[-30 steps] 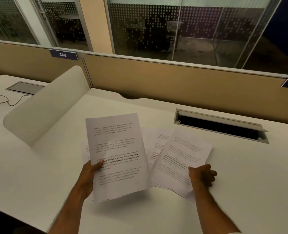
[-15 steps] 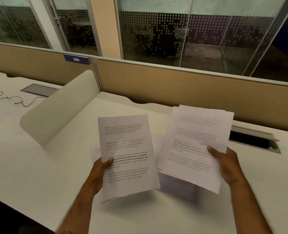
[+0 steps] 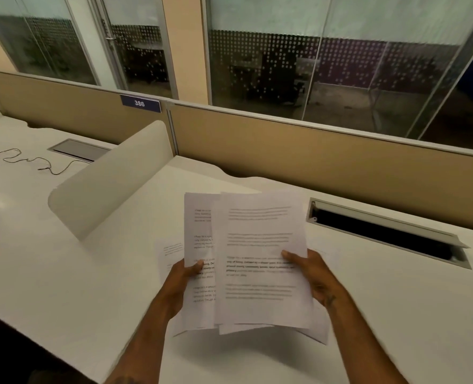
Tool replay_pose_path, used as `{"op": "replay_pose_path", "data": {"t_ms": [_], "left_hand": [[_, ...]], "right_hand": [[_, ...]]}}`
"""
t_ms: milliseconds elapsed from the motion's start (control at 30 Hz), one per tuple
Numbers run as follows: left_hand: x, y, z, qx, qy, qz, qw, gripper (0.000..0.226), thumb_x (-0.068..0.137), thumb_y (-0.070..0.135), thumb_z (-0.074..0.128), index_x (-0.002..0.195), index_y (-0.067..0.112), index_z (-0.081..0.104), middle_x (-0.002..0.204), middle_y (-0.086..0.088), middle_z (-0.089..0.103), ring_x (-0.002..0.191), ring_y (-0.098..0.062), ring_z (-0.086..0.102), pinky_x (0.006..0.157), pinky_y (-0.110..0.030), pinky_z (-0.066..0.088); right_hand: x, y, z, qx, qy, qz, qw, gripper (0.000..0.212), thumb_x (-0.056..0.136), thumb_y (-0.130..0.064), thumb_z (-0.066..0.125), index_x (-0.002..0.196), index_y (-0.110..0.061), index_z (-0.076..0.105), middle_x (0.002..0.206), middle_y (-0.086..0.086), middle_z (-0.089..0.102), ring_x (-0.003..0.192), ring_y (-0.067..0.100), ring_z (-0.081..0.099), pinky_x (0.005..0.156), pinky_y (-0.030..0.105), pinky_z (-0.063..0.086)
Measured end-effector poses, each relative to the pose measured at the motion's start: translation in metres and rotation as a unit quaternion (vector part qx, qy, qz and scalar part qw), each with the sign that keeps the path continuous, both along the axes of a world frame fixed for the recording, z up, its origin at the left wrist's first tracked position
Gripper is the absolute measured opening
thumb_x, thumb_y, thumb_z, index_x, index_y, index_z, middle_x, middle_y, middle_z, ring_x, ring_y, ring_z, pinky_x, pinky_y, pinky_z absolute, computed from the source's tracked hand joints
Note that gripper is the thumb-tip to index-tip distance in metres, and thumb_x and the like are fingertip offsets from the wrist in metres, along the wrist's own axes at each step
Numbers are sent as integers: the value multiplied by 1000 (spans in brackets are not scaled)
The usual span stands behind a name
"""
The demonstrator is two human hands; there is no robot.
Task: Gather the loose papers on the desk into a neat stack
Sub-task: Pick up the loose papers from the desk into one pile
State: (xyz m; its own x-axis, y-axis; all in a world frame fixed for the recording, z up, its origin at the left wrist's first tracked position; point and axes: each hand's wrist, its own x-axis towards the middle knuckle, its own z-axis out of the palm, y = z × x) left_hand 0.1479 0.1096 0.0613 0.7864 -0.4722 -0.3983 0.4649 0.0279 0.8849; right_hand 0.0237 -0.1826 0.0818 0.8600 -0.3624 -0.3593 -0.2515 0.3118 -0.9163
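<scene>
White printed sheets, two bundles now overlapped above the desk.

My right hand has swung its papers leftward, over the sheets my left hand pinches; half a second ago they were apart. Both hands are closed on thin, flat, slightly curling paper, edges uneven. One sheet lies on the smooth white desk behind my left hand. Beyond: a rounded white divider and a rectangular cable slot.
</scene>
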Motion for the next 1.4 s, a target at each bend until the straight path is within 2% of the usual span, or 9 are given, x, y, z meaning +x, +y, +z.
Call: {"op": "replay_pose_path", "data": {"t_ms": [267,400,500,567,633,733,1000,1233,1400], "left_hand": [[-4,-9,-8,-26,20,10,999,55,101,53,46,135,13,62,126,-26,70,114,-53,65,98,-70,49],[-6,-12,-15,30,-30,3,999,47,88,35,72,130,15,63,119,-19,76,102,-45,73,92,-68,54],[0,-5,-23,55,-45,17,997,33,94,22,68,125,11,65,111,-17,79,96,-42,76,89,-67,56],[6,4,-25,53,-42,24,997,31,95,21,67,124,11,66,109,-16,79,96,-41,76,89,-64,57],[11,13,-27,45,-31,31,998,32,95,20,67,125,10,66,110,-16,79,96,-40,76,87,-61,59],[17,25,-30,33,-11,46,998,34,93,18,68,126,9,66,112,-18,78,98,-41,76,83,-56,62],[18,36,-32,25,-3,52,998,33,93,18,67,125,9,65,112,-20,78,97,-45,75,81,-58,62],[19,38,-28,19,-10,48,999,35,94,19,66,126,7,64,111,-20,78,96,-44,76,80,-57,62],[18,36,-26,14,-10,53,998,34,94,19,66,126,9,64,109,-18,79,93,-43,76,74,-52,64]], "right_hand": [[22,48,-19,-9,15,-43,999,41,88,-14,74,127,-16,61,122,8,73,106,29,72,94,47,58],[33,57,-21,-40,25,-63,997,55,85,-15,78,132,-13,50,120,5,68,105,22,69,85,34,59],[32,44,-22,-82,54,-91,991,54,88,-30,75,132,-22,46,112,3,68,99,20,68,80,33,57],[21,25,-31,-218,167,-142,951,50,91,-35,70,133,-18,49,121,13,66,105,29,64,90,40,54],[1,8,-48,-344,323,-162,867,54,91,-40,67,134,-12,49,133,21,56,118,38,56,96,46,50],[-24,-1,-71,-400,448,-120,791,72,86,-47,70,137,-4,43,138,25,46,125,40,47,100,51,46],[-32,-23,-86,-223,396,-220,863,50,75,-14,79,119,5,63,118,27,69,107,45,65,95,53,54],[-36,-39,-33,-328,212,-270,880,25,90,-23,72,100,-1,68,107,24,73,84,30,63,79,37,51],[-54,-56,12,-181,65,-263,946,22,85,-33,77,96,-16,70,101,9,75,86,34,72,77,43,59]]}}
